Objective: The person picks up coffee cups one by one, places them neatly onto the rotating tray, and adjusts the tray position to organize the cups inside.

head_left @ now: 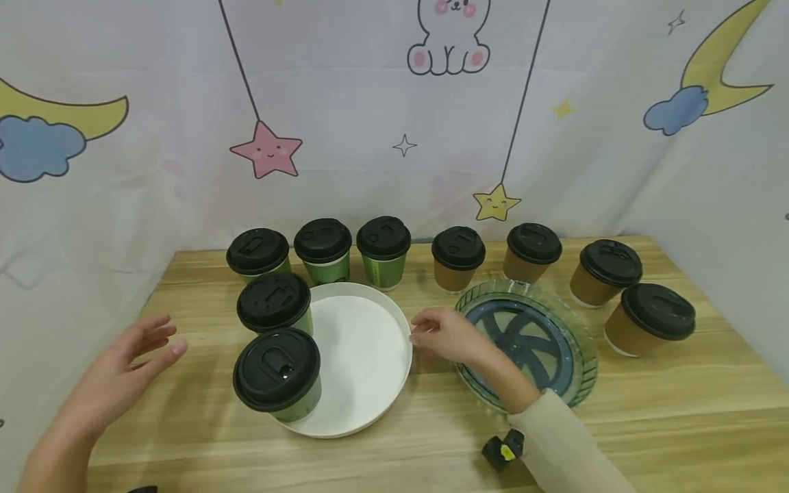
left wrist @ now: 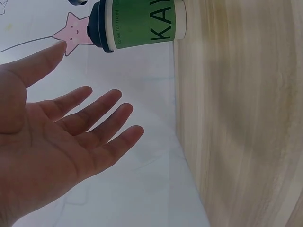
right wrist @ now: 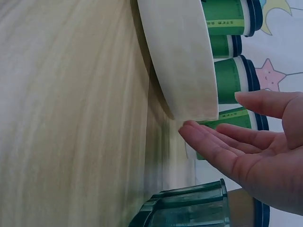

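Observation:
A white round tray (head_left: 364, 349) lies in the middle of the wooden table. Two green cups with black lids (head_left: 277, 373) (head_left: 274, 305) stand at its left side. My right hand (head_left: 425, 329) is at the tray's right rim, fingers straight and thumb apart. In the right wrist view that hand (right wrist: 213, 116) has its fingertips just at the tray's rim (right wrist: 182, 61) and grips nothing. My left hand (head_left: 157, 339) hovers with spread fingers left of the tray, nearest the green cups. The left wrist view shows its empty palm (left wrist: 97, 90) and a green cup (left wrist: 142, 23).
Three more green cups (head_left: 322, 250) line the back, with several brown lidded cups (head_left: 533, 250) to the right of them. A green glass plate (head_left: 567, 356) lies under my right forearm. A patterned curtain (head_left: 394, 123) closes off the back and sides.

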Available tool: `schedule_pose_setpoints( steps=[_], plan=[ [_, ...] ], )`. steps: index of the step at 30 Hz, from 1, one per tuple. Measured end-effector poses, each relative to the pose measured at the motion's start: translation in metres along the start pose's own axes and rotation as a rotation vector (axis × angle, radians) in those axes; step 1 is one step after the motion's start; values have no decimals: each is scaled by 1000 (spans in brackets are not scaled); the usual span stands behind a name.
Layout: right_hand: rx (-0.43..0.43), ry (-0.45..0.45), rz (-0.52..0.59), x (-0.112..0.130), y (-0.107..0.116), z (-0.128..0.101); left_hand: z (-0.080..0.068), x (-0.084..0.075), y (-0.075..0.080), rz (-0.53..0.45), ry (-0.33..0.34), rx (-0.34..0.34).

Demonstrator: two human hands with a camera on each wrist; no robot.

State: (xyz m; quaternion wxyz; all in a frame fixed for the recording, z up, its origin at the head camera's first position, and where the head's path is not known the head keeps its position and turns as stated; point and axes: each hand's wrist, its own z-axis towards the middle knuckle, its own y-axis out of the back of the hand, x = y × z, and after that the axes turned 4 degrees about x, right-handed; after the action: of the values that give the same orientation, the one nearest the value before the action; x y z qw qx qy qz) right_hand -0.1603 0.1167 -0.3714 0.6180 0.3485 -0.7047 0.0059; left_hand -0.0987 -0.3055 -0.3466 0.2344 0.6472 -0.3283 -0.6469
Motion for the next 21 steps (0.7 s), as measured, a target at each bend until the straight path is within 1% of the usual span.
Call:
schedule_pose_setpoints(
  steps=[5,8,12,17,21],
  plan=[
    [-17,-13,9,1,-1,9,2,3,-4,6,5,14],
    [-5,16,14,-1,-2,13,3,1,-6,-1,11,32],
    [17,55,15,-4,-5,16,4,2,-6,4,3,35],
    [5,86,-35,-5,-7,11,7,3,-6,15,-17,30],
    [11,89,-44,-5,-8,4,11,1,-6,21,-29,34]
  ],
)
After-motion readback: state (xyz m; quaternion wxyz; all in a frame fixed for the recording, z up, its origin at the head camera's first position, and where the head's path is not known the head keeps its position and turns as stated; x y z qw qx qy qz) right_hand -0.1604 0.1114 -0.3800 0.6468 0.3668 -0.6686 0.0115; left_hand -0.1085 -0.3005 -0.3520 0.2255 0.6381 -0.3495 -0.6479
